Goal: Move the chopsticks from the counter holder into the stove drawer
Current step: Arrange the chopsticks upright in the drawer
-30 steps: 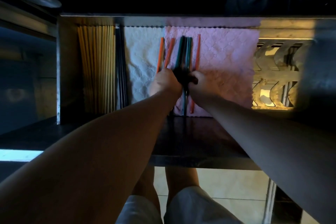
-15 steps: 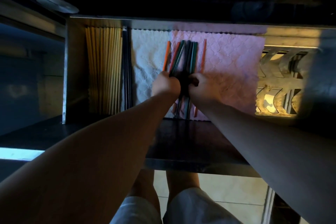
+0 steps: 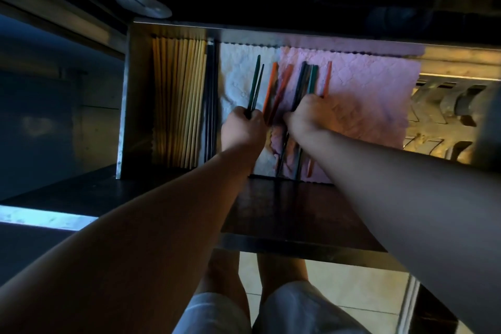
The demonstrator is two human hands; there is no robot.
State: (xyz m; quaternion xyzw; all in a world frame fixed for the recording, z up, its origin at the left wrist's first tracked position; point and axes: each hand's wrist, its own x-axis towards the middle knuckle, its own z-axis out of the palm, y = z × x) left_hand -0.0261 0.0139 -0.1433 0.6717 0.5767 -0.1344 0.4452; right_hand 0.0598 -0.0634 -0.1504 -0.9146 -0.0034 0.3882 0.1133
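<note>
I see the open metal drawer (image 3: 129, 106) pulled out under a dark counter edge, with both of the person's arms reaching into it. The left hand (image 3: 242, 129) is curled round 2 slim dark green chopsticks (image 3: 255, 84), pinching them near their lower ends so the tips angle up over the white quilted cloth (image 3: 234, 81) lining the drawer floor. The right hand (image 3: 307, 116) sits just beside it, fingers curled down over a bundle of dark and teal chopsticks (image 3: 309, 80) that lies on the pink quilted cloth (image 3: 368, 89). The sticks run out both above and below the hand, and their lower ends reach the near edge of the cloth. I count 3 orange chopsticks (image 3: 273, 87): 2 lie between the hands across the seam of the 2 cloths, and 1 lies at the right of the bundle.

At the drawer's left end I see a row of pale wooden chopsticks (image 3: 179, 103) packed side by side, with a few black chopsticks (image 3: 211, 106) touching them on the right. Past the pink cloth, slotted metal utensils (image 3: 433, 122) catch yellow light. Below the drawer front, I see the person's knees in light shorts (image 3: 301, 309) over a tiled floor (image 3: 339, 287).
</note>
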